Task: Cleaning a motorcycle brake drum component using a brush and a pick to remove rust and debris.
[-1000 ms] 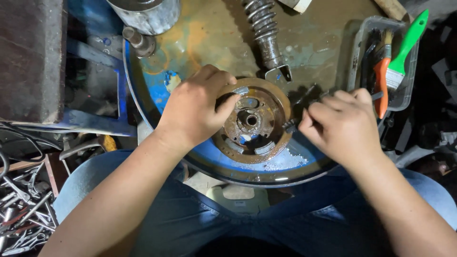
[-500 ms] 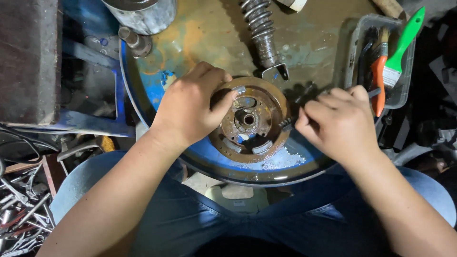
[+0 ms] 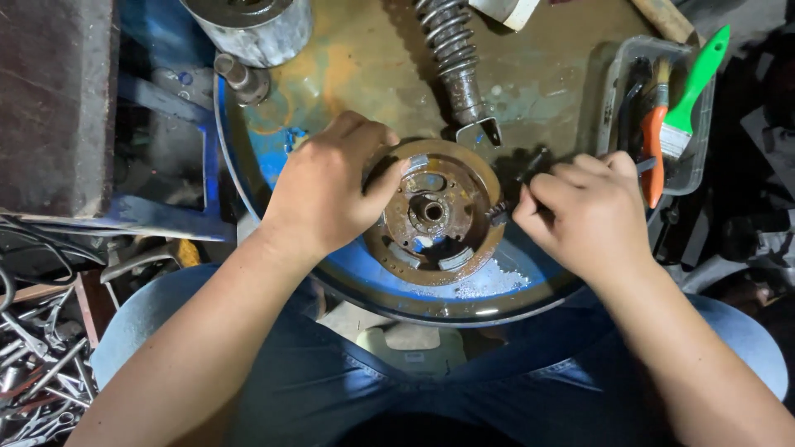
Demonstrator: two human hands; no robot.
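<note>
My left hand [image 3: 327, 190] clamps the rusty flywheel rotor [image 3: 435, 213] near the table's [image 3: 364, 58] front edge; my right hand [image 3: 590, 211], fingers curled, pinches a small dark tool [image 3: 500, 213] (tip at the rotor's rim).

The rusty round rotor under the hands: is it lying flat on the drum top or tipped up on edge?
Flat. The rusty rotor lies open face up on the drum top, hub visible; the left hand grips its rim.

coil spring shock [image 3: 454, 62]; clear tray [image 3: 619, 87] | green-handled brush [image 3: 694, 83]; metal cylinder [image 3: 248, 25]
</note>
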